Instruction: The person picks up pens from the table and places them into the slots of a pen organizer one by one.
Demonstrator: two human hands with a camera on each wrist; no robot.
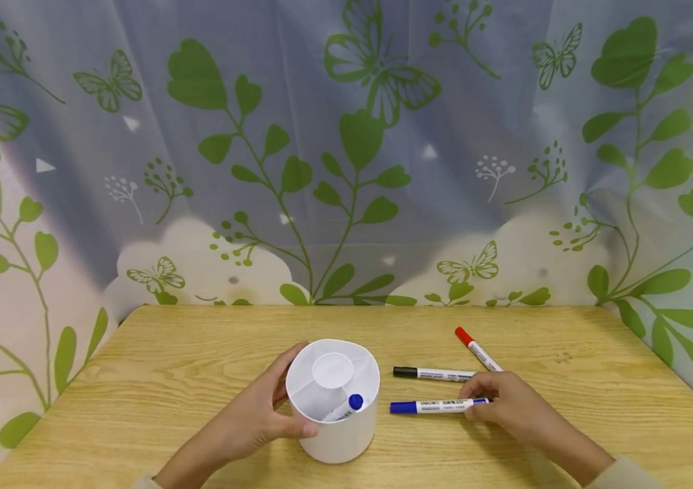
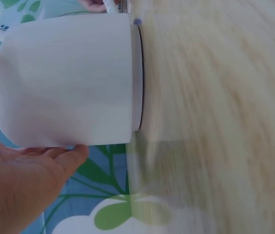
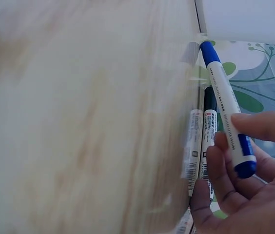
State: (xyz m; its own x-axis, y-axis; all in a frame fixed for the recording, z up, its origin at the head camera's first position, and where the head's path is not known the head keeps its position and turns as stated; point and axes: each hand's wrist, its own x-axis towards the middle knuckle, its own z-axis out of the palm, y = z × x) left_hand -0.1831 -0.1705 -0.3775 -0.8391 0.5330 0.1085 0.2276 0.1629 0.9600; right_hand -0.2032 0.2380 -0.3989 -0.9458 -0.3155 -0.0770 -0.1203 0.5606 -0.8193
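- Right hand (image 1: 514,404) pinches the blue marker (image 1: 434,407) by its tail end near the table's (image 1: 199,353) near edge; its long axis points left at the white cup (image 1: 336,421).
- Left hand (image 1: 257,414) wraps that cup.

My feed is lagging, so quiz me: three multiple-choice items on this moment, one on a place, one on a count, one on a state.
1. Where is the blue-capped marker in the white holder?
A. Front compartment
B. Centre tube
C. Lying across the rim

2. How many markers lie on the table outside the holder?
A. One
B. Three
C. Five

3. What is the right hand doing?
A. Resting flat and empty
B. Pinching the blue marker
C. Lifting the red marker

Answers:
1 A, its blue cap sticks up near the front wall.
2 B, blue, black and red markers lie right of the holder.
3 B, its fingers close on the marker's end, while the left hand holds the holder.
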